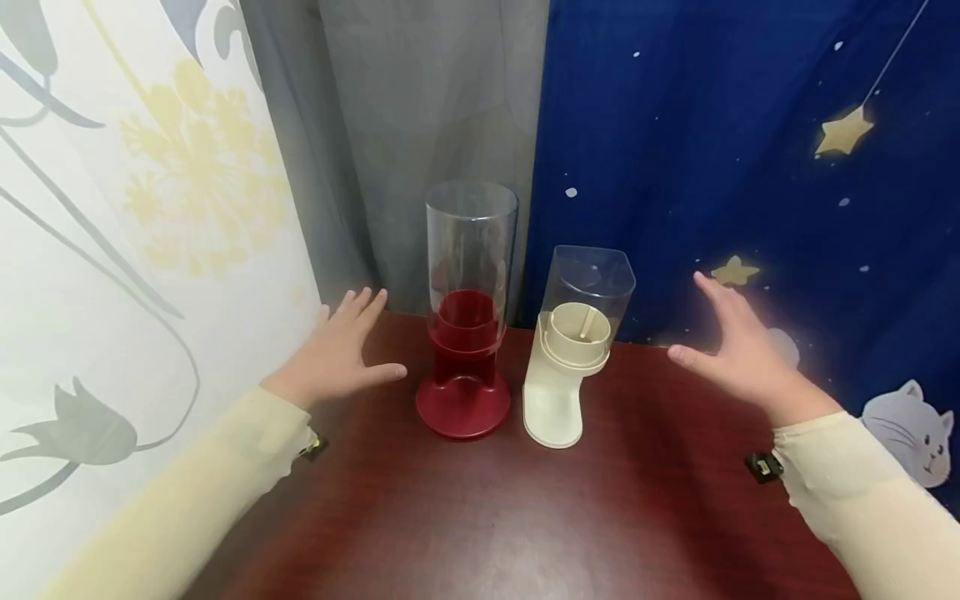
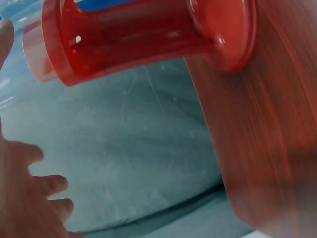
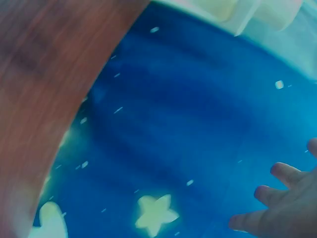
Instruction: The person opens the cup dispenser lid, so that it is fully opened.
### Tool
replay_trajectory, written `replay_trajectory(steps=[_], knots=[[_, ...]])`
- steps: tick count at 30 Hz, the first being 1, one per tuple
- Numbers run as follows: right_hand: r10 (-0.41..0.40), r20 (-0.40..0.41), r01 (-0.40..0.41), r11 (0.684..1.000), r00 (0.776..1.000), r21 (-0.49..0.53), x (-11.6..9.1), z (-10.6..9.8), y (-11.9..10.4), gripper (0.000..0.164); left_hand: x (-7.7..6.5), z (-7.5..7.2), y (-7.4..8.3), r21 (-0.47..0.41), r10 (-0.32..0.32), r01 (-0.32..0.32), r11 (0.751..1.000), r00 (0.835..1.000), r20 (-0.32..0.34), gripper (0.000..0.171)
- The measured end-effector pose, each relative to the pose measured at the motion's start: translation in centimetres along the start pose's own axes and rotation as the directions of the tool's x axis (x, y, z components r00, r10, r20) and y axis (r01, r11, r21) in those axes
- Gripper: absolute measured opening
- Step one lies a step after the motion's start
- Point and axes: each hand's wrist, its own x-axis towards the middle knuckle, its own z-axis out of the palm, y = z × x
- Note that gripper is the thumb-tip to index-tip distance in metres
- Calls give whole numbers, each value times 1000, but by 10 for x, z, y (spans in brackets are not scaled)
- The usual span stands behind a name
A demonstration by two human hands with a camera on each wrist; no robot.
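A red dispenser (image 1: 465, 408) with a tall clear cylinder stands upright on the table. To its right is a shorter cream dispenser (image 1: 552, 408) with a clear, open-topped container. My left hand (image 1: 337, 350) is held out left of the red dispenser, fingers spread and apart from it. In the left wrist view the red dispenser (image 2: 148, 34) appears sideways, with the left hand (image 2: 29, 198) at the edge. Well to the right of the cream dispenser, my right hand (image 1: 738, 350) has its fingers extended and touches nothing. Only part of the cream dispenser (image 3: 237, 15) shows in the right wrist view.
Both dispensers rest near the back edge of the dark red wooden table (image 1: 480, 517). Behind it hang a grey curtain (image 1: 427, 92) and a blue starry curtain (image 1: 712, 167). A white flower-patterned curtain (image 1: 225, 292) borders the left side.
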Motion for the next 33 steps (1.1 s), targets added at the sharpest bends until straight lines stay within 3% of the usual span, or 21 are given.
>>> replay_trajectory(steps=[3, 9, 16, 26, 33], knots=[[-5, -52, 9, 996, 999, 89, 10, -3, -15, 112, 6, 3, 6, -140, -12, 8, 990, 1000, -27, 121], [-29, -88, 45, 982, 996, 184, 29, -5, -45, 111, 17, 12, 19, -338, -50, 29, 941, 997, -53, 128], [-77, -78, 91, 976, 994, 198, 48, -3, -80, 108, 29, 24, 31, -448, -82, 42, 893, 994, -70, 125], [-135, -24, 137, 980, 991, 143, 74, 1, -127, 110, 51, 41, 38, -522, -104, 42, 852, 990, -90, 123], [-171, 19, 166, 976, 985, 143, 91, 12, -154, 114, 60, 53, 38, -618, -92, 14, 786, 991, -95, 125]])
